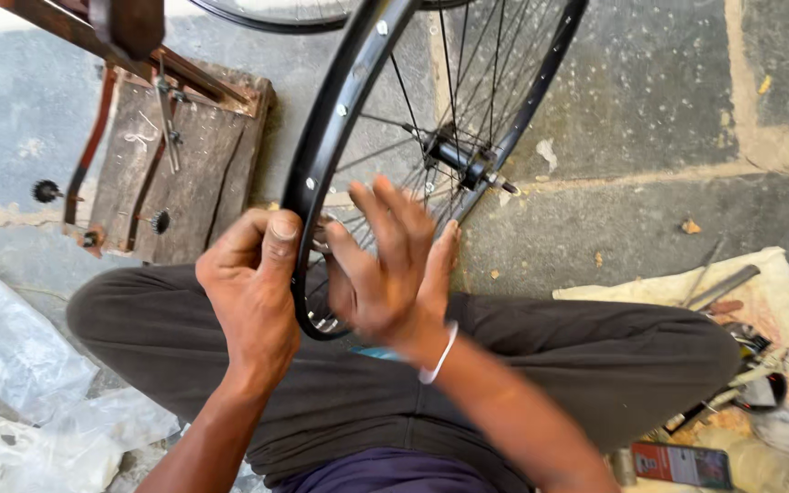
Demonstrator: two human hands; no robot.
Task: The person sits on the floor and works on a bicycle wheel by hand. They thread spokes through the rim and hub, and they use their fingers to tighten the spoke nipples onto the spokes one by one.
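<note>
The person is sitting on the ground with the dark trousers (541, 356) nearest to the camera, and the bicycle wheel (413, 137) is standing upright on its edge between the knees, leaning away over the stone floor (650, 100). The left hand (253, 283) is closing around the black rim (317, 155) low down, thumb pressing on the outer face and the other fingers curling behind it. The right hand (390, 269) is spreading its fingers open against the spokes (468, 73) just beside the rim; it is blurred, so I cannot tell if it is gripping 1 of them. I am judging the wheel as light but stiff at the rim, while the thin spokes are looking easy to bend, so the rim is the better place to hold. The rim is glossy black with small silver nipples, and the hub (458, 160) is sitting further away. Beyond it, a wooden stand (184, 155) is resting on the floor
</note>
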